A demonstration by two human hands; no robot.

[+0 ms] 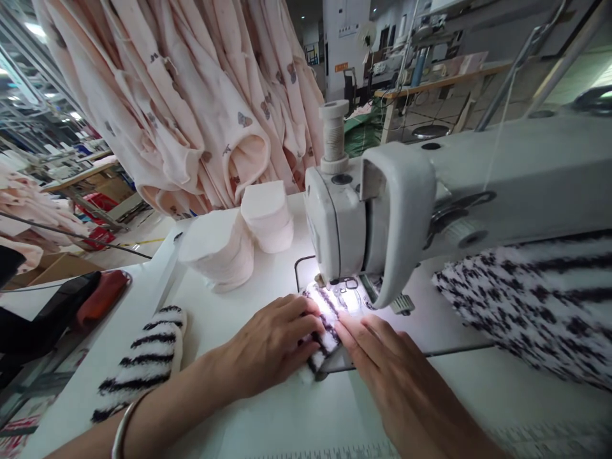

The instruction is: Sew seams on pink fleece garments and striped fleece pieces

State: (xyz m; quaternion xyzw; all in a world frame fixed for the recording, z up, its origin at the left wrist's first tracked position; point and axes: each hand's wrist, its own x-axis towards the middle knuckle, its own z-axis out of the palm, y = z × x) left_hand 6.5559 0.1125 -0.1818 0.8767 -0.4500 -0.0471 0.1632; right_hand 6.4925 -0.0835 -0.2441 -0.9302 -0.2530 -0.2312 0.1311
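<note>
A small black-and-white striped plush fabric piece [329, 338] lies on the bed of the sewing machine [335, 217], its far end at the lit presser foot. My left hand [275, 344] has its fingers bent over the left edge of the piece, with the thumb tucked close and partly hidden. From the right, my right hand [392, 363] reaches in with fingers stretched out, their tips resting on the fabric's right edge. A bracelet [125, 424] circles my left wrist. The needle itself is too small and bright to make out.
Two stacks of pale pink cut pieces, a larger stack [220, 248] and a smaller stack [268, 217], stand behind my left hand. A striped plush piece [148, 357] lies at left. Spotted plush fabric [530, 306] lies at right. Pink garments [201, 108] hang behind.
</note>
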